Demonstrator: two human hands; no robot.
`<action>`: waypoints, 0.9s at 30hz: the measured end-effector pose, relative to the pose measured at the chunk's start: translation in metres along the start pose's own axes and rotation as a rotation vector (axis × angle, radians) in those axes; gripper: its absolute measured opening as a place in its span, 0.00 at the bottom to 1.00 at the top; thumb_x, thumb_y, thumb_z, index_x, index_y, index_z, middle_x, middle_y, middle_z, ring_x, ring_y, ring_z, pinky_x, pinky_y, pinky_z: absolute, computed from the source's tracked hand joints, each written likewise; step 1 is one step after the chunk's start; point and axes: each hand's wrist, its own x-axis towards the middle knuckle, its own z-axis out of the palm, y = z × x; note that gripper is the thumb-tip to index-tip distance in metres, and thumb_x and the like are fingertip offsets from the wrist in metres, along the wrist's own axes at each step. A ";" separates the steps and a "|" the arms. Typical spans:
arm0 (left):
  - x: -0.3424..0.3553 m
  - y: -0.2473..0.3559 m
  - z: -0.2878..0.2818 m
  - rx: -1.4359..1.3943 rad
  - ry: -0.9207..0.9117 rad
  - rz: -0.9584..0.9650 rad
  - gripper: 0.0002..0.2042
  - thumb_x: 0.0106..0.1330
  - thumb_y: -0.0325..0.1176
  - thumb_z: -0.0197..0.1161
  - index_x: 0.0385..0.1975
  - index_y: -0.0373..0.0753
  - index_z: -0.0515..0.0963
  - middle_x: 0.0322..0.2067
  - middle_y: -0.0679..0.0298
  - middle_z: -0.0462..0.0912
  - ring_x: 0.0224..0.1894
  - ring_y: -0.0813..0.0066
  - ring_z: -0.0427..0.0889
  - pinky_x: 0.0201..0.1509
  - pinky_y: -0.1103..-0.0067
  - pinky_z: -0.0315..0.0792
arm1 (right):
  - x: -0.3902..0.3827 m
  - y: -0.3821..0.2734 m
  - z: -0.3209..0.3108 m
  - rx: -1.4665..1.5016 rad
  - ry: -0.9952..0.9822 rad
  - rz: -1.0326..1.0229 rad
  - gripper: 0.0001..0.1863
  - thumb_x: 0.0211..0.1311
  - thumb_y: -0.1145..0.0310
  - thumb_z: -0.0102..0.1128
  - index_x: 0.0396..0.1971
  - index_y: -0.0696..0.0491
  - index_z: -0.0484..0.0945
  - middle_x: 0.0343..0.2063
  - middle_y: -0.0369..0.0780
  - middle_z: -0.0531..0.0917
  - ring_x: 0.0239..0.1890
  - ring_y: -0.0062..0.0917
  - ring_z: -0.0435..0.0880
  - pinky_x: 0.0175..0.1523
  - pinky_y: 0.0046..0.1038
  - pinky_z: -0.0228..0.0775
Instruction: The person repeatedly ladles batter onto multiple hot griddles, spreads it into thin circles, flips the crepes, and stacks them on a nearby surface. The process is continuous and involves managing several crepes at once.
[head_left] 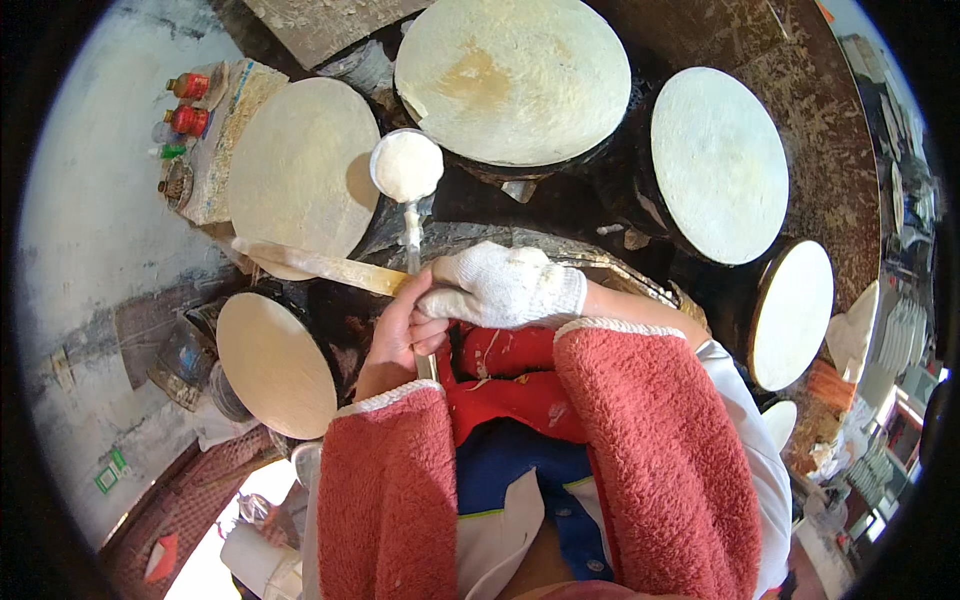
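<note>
My bare left hand (398,335) is closed around the handle of a ladle (414,232), whose white bowl is full of pale batter. The handle's lower end shows beneath my fingers. Pressed against that hand is my right hand (505,287), in a white knit glove, fingers curled. It appears to grip a long flat wooden spatula (335,265) pointing left; the overlapping hands hide its grip end. The ladle bowl hangs between a left griddle (300,170) and a large far griddle (530,75), both covered with a pale thin layer.
More round coated griddles stand around me: one at near left (275,365), one at right (720,165), a smaller one (792,315) farther right. Bottles (188,122) stand on a crusted ledge (235,135) by the left wall. Folded pale sheets (855,330) lie at far right.
</note>
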 end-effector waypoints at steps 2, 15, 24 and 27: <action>0.000 -0.006 0.007 -0.040 -0.144 -0.082 0.10 0.70 0.42 0.53 0.28 0.47 0.71 0.09 0.81 0.52 0.06 0.89 0.50 0.07 0.86 0.46 | -0.014 0.019 -0.013 0.117 -0.038 -0.007 0.21 0.61 0.51 0.59 0.40 0.56 0.81 0.32 0.50 0.84 0.38 0.41 0.84 0.43 0.35 0.75; -0.029 -0.043 0.006 -0.607 -0.662 -0.083 0.18 0.75 0.35 0.41 0.57 0.35 0.70 0.10 0.78 0.48 0.09 0.90 0.50 0.08 0.88 0.48 | -0.040 0.205 -0.141 -1.043 0.602 -0.224 0.23 0.48 0.59 0.67 0.48 0.41 0.79 0.52 0.39 0.76 0.55 0.36 0.73 0.57 0.38 0.64; -0.046 -0.032 0.009 -0.449 -0.459 -0.093 0.08 0.74 0.36 0.43 0.37 0.49 0.72 0.09 0.79 0.48 0.07 0.89 0.50 0.07 0.87 0.45 | -0.030 0.209 -0.134 -1.116 0.783 -0.372 0.11 0.50 0.66 0.62 0.36 0.49 0.79 0.42 0.36 0.82 0.46 0.32 0.79 0.49 0.35 0.71; -0.050 -0.026 0.005 -0.423 -0.349 -0.080 0.08 0.74 0.36 0.44 0.37 0.49 0.73 0.09 0.80 0.48 0.07 0.89 0.50 0.07 0.86 0.44 | -0.028 0.209 -0.132 -1.124 0.746 -0.382 0.17 0.52 0.66 0.60 0.44 0.48 0.77 0.45 0.36 0.81 0.48 0.32 0.79 0.52 0.33 0.71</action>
